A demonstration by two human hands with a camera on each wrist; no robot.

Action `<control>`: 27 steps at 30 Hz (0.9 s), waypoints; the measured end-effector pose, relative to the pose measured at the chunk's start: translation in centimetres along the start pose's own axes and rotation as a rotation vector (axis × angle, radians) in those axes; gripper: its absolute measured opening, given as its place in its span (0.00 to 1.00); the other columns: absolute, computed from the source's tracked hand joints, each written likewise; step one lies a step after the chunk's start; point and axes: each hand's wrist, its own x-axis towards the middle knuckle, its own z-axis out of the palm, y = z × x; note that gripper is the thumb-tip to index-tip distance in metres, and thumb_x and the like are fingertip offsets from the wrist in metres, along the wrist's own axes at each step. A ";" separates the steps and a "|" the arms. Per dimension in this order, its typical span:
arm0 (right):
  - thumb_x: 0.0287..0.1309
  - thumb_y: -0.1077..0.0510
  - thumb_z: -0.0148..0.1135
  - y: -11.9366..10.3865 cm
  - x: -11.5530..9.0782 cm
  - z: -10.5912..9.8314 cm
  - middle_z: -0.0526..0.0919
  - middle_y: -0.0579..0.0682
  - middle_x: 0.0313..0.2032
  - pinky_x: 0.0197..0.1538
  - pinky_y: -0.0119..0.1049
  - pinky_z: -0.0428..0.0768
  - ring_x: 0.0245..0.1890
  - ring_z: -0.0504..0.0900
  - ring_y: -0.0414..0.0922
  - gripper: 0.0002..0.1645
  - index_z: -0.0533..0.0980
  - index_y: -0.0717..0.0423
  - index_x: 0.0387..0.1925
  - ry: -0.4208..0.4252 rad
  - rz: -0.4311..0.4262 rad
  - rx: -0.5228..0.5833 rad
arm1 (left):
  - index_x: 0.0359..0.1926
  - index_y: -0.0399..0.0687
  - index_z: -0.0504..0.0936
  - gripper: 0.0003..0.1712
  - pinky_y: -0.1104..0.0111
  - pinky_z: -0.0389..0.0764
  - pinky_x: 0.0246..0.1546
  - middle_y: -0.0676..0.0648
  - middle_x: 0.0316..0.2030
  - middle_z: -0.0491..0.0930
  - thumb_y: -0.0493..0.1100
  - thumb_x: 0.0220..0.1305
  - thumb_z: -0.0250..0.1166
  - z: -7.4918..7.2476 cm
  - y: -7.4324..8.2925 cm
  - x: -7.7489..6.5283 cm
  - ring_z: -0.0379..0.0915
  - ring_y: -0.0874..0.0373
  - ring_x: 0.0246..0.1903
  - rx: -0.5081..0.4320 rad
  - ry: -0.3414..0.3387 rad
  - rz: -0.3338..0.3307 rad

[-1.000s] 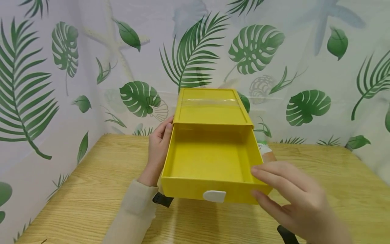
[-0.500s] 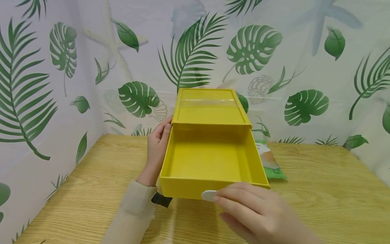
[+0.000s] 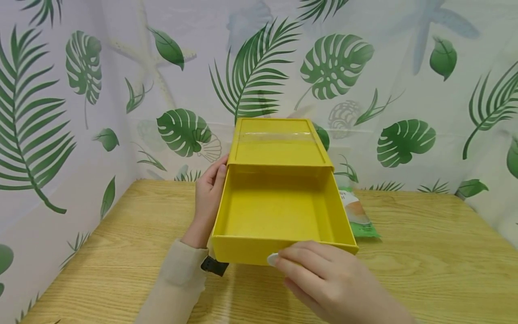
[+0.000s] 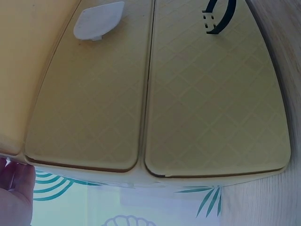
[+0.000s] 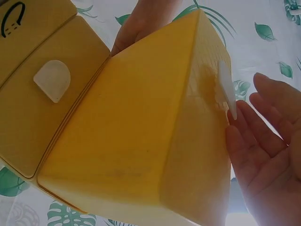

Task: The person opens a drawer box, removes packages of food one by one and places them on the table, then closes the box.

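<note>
A yellow drawer cabinet [image 3: 279, 144] stands on the table with its top drawer [image 3: 275, 211] pulled out; the drawer's inside is bare. My left hand [image 3: 208, 189] rests against the cabinet's left side, thumb near the front edge. In the left wrist view only part of that hand [image 4: 16, 193] shows, beside the cabinet's edge. At the drawer front is my right hand [image 3: 328, 279], its fingertips at the white handle [image 3: 272, 259]. The right wrist view shows these fingers [image 5: 258, 134] fairly straight, touching the drawer front beside the handle, with the thumb apart.
A green and white packet [image 3: 358, 213] lies right of the cabinet, partly hidden by it. The lower drawer fronts carry another white handle [image 4: 99, 21] and a black loop [image 4: 223, 16]. A leaf-print sheet [image 3: 336, 63] hangs behind the wooden table [image 3: 425, 252].
My right hand has moved left from the drawer's right front corner to the white handle, uncovering more of the packet. The left hand and the drawer look unmoved.
</note>
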 end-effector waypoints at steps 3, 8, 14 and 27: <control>0.52 0.53 0.44 -0.1 0.1 0.1 0.74 0.43 0.32 0.37 0.27 0.70 0.32 0.71 0.37 0.14 0.74 0.54 0.34 0.014 0.006 -0.017 | 0.48 0.31 0.64 0.18 0.68 0.67 0.40 0.40 0.46 0.65 0.37 0.58 0.42 0.0 -0.1 0.0 0.63 0.56 0.43 -0.009 -0.006 0.002; 0.53 0.53 0.43 -0.1 0.2 0.1 0.74 0.44 0.31 0.37 0.26 0.70 0.32 0.70 0.37 0.15 0.75 0.55 0.32 0.014 0.016 -0.024 | 0.48 0.31 0.64 0.18 0.70 0.66 0.41 0.40 0.46 0.65 0.37 0.58 0.42 0.0 -0.3 0.0 0.63 0.58 0.43 -0.010 -0.001 0.007; 0.55 0.54 0.40 0.1 0.3 0.2 0.74 0.46 0.31 0.36 0.27 0.70 0.31 0.70 0.39 0.17 0.75 0.57 0.30 0.046 0.001 -0.050 | 0.48 0.32 0.65 0.18 0.70 0.66 0.41 0.41 0.46 0.66 0.37 0.58 0.42 -0.1 -0.6 0.1 0.63 0.59 0.43 0.001 0.007 0.018; 0.54 0.60 0.41 2.3 0.4 1.8 0.74 0.49 0.29 0.35 0.29 0.70 0.29 0.70 0.43 0.15 0.74 0.61 0.26 0.200 -0.078 -0.141 | 0.47 0.35 0.66 0.18 0.71 0.64 0.43 0.43 0.46 0.66 0.39 0.58 0.43 0.0 -0.8 0.2 0.61 0.62 0.45 0.068 0.029 0.015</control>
